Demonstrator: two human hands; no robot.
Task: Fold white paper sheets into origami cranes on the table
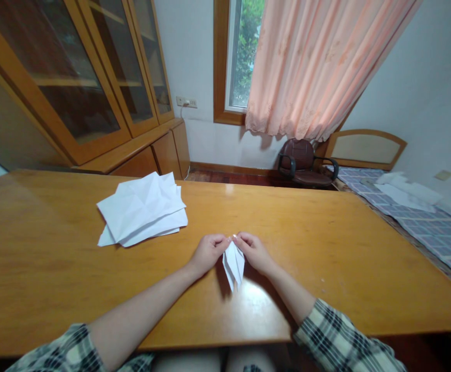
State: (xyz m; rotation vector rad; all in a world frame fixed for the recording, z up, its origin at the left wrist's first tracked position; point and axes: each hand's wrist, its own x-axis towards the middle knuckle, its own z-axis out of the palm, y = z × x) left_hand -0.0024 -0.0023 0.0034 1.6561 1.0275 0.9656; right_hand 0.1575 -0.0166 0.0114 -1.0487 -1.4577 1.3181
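Between my two hands is a small piece of folded white paper [233,263], narrow and diamond-like, with two pointed ends hanging toward me. My left hand [208,253] pinches its far tip from the left side. From the right, my right hand [255,252] grips the same far tip, thumbs close together. The fingertips under the paper are hidden. A pile of creased white paper sheets [142,209] lies on the table to the left, beyond my left hand.
The wooden table [306,232] spans the view, its near edge just before my lap. Behind it stand a glass-door cabinet [132,103] at left, a dark office chair [305,160] and a pink curtain [318,62]. A bed [415,217] is at right.
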